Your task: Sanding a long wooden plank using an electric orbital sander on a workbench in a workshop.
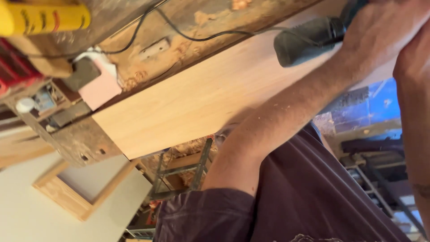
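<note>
Both hands, left and right, are gripping the sander, pressing it flat on the board.

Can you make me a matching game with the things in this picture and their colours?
Things:
1. power tool
2. plank
3. shirt
4. block by the cable

Colours:
A. pink
B. dark purple
C. pale wood
D. dark grey-green

Pairs: 1-D, 2-C, 3-B, 4-A
</note>
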